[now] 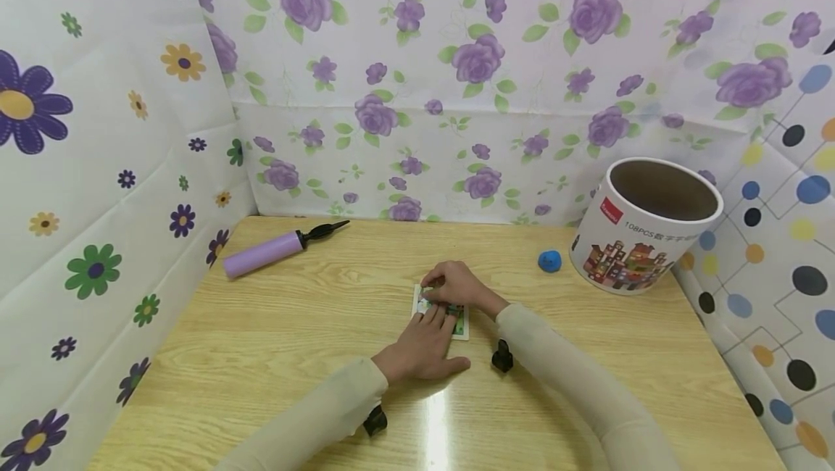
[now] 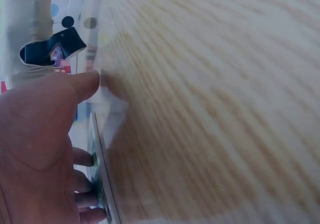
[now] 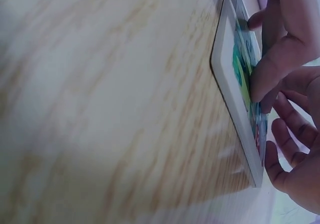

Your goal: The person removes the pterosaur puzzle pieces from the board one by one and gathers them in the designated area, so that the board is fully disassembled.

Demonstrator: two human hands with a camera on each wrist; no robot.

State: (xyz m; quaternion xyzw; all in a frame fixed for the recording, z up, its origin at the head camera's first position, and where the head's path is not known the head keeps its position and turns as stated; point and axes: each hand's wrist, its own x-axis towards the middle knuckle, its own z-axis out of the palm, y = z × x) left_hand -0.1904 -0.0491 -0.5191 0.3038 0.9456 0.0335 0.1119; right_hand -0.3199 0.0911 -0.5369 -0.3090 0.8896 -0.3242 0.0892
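A thin, white-bordered picture board (image 1: 462, 326) with a green and blue print lies on the table, largely covered by both hands. My left hand (image 1: 424, 346) rests on its near part, fingers stretched over the print and thumb out to the right above the wood. In the left wrist view the left fingertips (image 2: 92, 215) meet the board's face. At the far part of the board is my right hand (image 1: 454, 284), its fingers bent and thumb near the index finger. The right wrist view has the right fingers (image 3: 285, 139) curled at the far edge; I cannot tell whether they pinch anything.
A purple hand pump (image 1: 264, 253) with a black nozzle lies at the back left. Back right stand a small blue lump (image 1: 550, 261) and a large white printed bucket (image 1: 590, 239). Patterned cloths (image 1: 417, 94) wall the table (image 1: 293, 340) behind and at both sides.
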